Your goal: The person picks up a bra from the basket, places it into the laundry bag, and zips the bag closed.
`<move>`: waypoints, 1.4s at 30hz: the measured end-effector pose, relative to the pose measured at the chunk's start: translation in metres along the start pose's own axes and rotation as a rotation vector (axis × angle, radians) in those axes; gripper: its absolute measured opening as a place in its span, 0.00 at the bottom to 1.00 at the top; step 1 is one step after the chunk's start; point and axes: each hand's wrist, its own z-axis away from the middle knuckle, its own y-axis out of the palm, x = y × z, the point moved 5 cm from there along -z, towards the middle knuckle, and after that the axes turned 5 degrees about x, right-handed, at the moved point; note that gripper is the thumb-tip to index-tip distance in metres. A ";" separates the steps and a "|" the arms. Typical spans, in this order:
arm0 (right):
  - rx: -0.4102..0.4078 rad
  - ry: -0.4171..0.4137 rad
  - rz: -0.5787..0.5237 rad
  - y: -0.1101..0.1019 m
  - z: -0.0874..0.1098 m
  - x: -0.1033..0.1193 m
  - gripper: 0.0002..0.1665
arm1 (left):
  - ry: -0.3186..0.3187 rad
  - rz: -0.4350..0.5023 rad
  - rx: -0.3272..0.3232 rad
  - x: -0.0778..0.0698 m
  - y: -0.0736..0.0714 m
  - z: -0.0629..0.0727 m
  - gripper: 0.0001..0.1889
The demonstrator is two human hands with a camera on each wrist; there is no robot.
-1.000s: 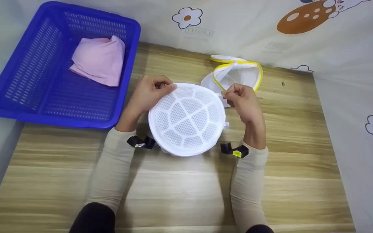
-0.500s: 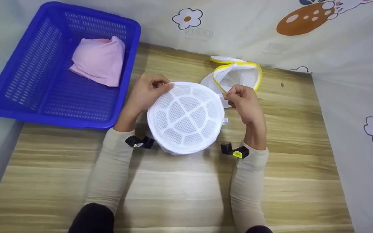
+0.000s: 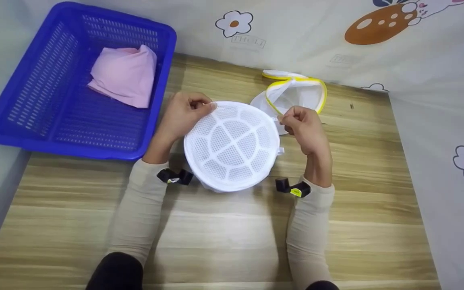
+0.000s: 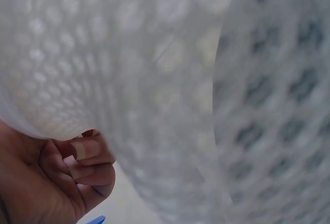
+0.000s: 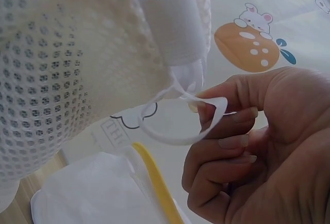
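Note:
A round white mesh laundry bag with a spoked ring pattern is held up over the table between both hands. My left hand grips its upper left rim, thumb on the top face and fingers curled beneath; the left wrist view shows these fingers under the blurred mesh. On the bag's right side, my right hand pinches near a small white tab at the edge. In the right wrist view, a thin white loop hangs from the bag's edge at the thumb and forefinger.
Behind the right hand lies a white bag with yellow trim, its mouth gaping. A blue plastic basket stands at the back left with a folded pink cloth item inside. A printed sheet hangs along the wooden table's back edge.
Both hands keep their hold. The mesh bag has tilted very slightly and shifted a little away from the body over the last second; otherwise things look the same.

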 end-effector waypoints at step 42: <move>-0.037 0.039 0.035 -0.006 0.000 -0.001 0.11 | -0.064 0.003 -0.120 0.004 -0.007 0.000 0.06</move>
